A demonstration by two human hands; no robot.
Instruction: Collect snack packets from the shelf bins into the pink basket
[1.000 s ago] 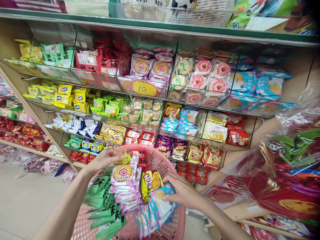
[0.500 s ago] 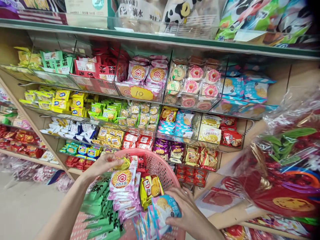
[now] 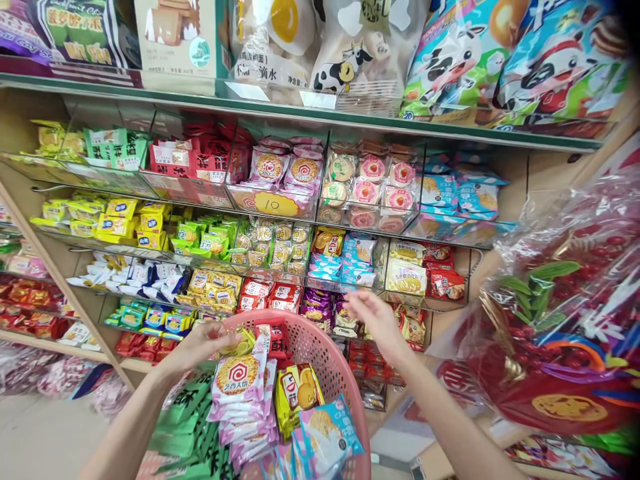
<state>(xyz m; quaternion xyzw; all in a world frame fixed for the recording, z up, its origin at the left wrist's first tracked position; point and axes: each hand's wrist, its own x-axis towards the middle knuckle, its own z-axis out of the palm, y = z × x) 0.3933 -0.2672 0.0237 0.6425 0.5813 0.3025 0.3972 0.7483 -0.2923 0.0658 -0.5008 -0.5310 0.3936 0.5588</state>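
A pink perforated basket holds wrapped biscuits. My left hand is closed on its rim at the far left, beside a small yellow packet. Inside lie green packets, a stack of pink-and-white biscuit packets, a red packet, a yellow biscuit packet and light-blue biscuit packets. My right hand is raised beyond the basket, at the lower shelf bins. Its fingers are drawn together near purple packets; whether anything is between the fingertips is unclear.
Clear-fronted shelf bins hold rows of snacks, with light-blue packets just above my right hand. Large bags stand on the glass shelf above. A plastic-wrapped red arrangement juts in at the right.
My right hand has let go of the light-blue packets in the basket and moved up and forward to the shelf. My left hand stays at the rim. The view has tilted up slightly.
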